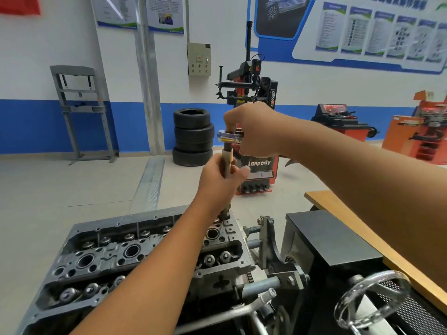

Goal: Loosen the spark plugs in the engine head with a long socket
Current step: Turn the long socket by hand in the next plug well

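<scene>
A grey engine head (101, 259) lies on a stand at the lower left, with open spark plug wells along its middle. A long socket (227, 163) stands upright in the well at the head's far right end. My left hand (221, 182) grips the socket's shaft about halfway up. My right hand (251, 131) grips the clear crossbar handle (223, 136) at the socket's top. The socket's lower end is hidden inside the well.
A black stand box (333, 247) with a chrome handwheel (372, 301) stands to the right, beside a wooden bench edge (343, 209). Beyond the head are a red tyre changer (256, 97), stacked tyres (192, 136) and a grey press frame (82, 110) on the tiled floor.
</scene>
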Tool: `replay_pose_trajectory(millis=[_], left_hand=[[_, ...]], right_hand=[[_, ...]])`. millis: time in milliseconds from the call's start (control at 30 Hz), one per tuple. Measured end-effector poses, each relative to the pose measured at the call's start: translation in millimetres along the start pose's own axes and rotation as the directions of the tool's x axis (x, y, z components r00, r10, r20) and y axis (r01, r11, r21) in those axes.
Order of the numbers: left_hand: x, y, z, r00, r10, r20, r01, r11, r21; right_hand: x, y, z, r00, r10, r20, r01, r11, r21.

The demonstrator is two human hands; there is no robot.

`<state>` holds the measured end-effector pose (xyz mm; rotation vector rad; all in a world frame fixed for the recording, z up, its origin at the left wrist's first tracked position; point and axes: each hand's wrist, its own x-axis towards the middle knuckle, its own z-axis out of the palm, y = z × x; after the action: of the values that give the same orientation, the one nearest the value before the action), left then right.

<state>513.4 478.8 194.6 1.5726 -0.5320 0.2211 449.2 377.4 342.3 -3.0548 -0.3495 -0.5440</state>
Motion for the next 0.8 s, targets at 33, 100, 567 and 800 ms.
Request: replay_pose_trajectory(millis=[33,100,567,800], left_hand=[[6,8,5,0.998,0.008,-0.062,-0.011,0.999,-0.042],[16,18,14,0.983,0.071,-0.172,-0.081,0.995,-0.055],[29,11,35,0.99,-0.131,-0.048,0.133,0.991,0.023],[26,12,34,0.991,-0.132,-0.033,0.132,0.991,0.017]], right_hand=[[-1,2,2,1.0,0.021,-0.003,-0.021,0.998,0.064],[-3,5,10,0.999,0.039,-0.031,-0.034,0.989,0.143],[-10,38,18,0.985,-0.056,-0.161,0.044,0.996,-0.083],[-11,36,8,0.995,-0.046,-0.087,0.054,0.995,0.082]])
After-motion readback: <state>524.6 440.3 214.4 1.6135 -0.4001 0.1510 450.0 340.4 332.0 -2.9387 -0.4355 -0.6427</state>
